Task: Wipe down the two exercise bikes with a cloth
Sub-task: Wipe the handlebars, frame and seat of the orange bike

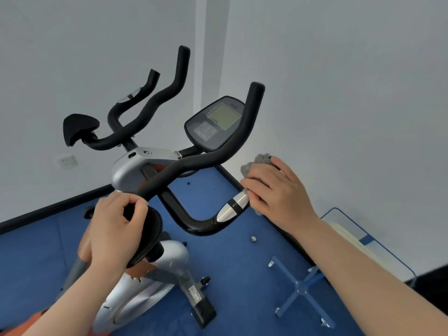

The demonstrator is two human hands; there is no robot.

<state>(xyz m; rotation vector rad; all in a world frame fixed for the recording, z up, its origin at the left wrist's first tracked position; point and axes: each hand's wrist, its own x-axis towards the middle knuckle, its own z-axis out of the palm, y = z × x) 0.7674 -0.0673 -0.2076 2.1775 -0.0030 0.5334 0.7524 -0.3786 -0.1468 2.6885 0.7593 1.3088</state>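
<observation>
A wall socket is seen at far left on the white wall, above the blue floor; the bike, silver-bodied with black foam handlebars, is stood in the corner, with a grey console raised between the bars. The left hand is curled round a black pad at the near bar end, thumb over the top. The grey cloth, bunched, is gripped by the right hand and pressed round the right grip beside its silver sensor; a blue cross-shaped stand is noted on the floor further right.
</observation>
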